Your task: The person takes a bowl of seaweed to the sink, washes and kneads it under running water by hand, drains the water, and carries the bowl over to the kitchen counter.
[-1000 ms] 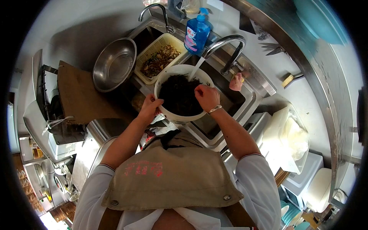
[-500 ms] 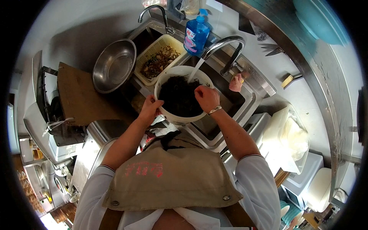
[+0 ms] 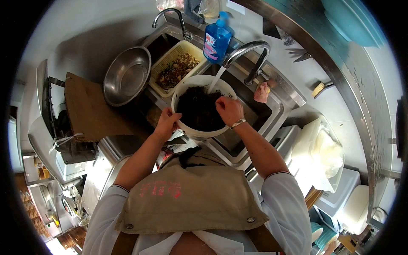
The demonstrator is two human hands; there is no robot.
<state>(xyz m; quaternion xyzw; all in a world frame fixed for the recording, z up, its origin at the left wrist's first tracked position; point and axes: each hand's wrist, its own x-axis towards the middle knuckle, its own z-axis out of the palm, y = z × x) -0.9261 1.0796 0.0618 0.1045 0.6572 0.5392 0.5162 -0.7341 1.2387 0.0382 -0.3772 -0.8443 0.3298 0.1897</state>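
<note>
A steel sink (image 3: 293,98) lines a pale-walled kitchen, with a white tub (image 3: 198,133) of dark strands (image 3: 197,108) set over it. Around the tub, a steel basin (image 3: 127,78) tilts at ten o'clock, a yellow basket (image 3: 163,64) sits at eleven, a blue bottle (image 3: 216,44) stands at twelve, and a running faucet (image 3: 267,47) arches at two. The left hand (image 3: 167,122) pinches the rim at eight; the right hand (image 3: 230,111), fingers curled, meets the strands at three, its grip unclear. Since the earlier frame, both hands keep their places; the scene sits slightly lower.
</note>
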